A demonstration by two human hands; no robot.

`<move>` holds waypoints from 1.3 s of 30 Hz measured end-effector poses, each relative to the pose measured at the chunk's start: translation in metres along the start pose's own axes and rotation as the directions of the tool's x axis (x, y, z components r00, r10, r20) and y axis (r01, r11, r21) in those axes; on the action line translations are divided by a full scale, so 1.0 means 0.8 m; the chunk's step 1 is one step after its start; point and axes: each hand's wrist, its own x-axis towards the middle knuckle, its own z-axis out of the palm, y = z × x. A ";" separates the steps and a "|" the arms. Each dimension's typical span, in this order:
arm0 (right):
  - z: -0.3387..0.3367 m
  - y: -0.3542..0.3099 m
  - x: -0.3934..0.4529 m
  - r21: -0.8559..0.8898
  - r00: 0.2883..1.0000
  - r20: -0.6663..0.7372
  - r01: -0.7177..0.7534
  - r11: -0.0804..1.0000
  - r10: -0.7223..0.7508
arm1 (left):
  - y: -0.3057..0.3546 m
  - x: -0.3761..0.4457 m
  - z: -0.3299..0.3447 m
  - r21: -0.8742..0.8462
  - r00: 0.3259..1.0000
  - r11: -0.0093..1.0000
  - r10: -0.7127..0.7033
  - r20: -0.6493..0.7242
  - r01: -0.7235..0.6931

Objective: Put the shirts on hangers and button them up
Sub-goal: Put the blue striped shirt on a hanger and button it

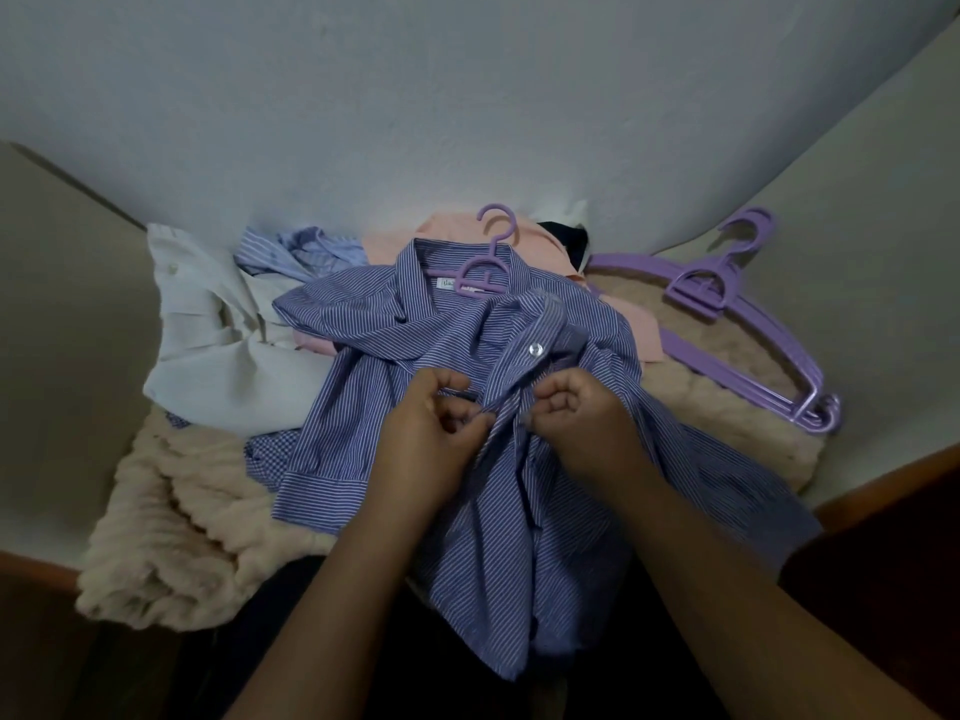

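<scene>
Pale, bare wall (467, 96) fills the upper half of the view, and below it a fluffy cream blanket (171, 517) covers the surface on which the clothing lies; what carries the blanket is hidden beneath it. Lighting is dim and the lower corners fall to near black, so the floor and the shirt hem there are hard to make out. A blue striped shirt (363, 366) lies front up at the centre, its collar toward the wall, with a purple hanger (491, 267) inside the neck; only the hook and the neck bar show, the shoulders being covered by cloth. One clear button (533, 350) is fastened on the placket just above the hands. The left hand (426, 444) has its fingers curled and pinches the left edge of the placket; the right hand (576, 423) is likewise clenched on the opposite edge, the two almost touching. A button between the fingertips is probably being worked, but it is hidden by the fingers. Behind the shirt lie a white shirt (208, 324), a light blue striped shirt (291, 252) and a peach shirt (452, 231), all partly covered. A stack of purple hangers (737, 298) rests on the blanket to the right, well apart from the hands.
</scene>
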 end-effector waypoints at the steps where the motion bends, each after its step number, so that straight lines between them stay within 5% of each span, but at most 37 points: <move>1: -0.001 -0.006 -0.006 0.028 1.000 -0.005 0.008 1.000 -0.008 | 0.005 -0.005 -0.002 -0.022 1.000 1.000 0.007 -0.006 -0.007; 18: -0.011 -0.043 -0.048 0.220 0.996 0.028 0.079 0.972 -0.087 | 0.025 -0.043 0.000 0.037 0.998 0.997 0.070 0.005 -0.070; 25: -0.005 -0.033 -0.047 0.136 0.999 0.043 0.007 0.991 -0.013 | 0.016 -0.048 0.004 -0.279 0.990 0.950 -0.134 0.053 0.144; 30: -0.005 -0.019 -0.050 -0.004 0.999 0.021 -0.029 1.000 0.029 | 0.013 -0.060 0.013 -0.309 0.990 0.941 -0.144 0.013 0.141; 39: -0.006 -0.021 -0.052 0.006 0.998 0.028 -0.056 0.998 0.056 | 0.014 -0.067 0.019 -0.039 0.999 0.998 -0.044 -0.033 0.042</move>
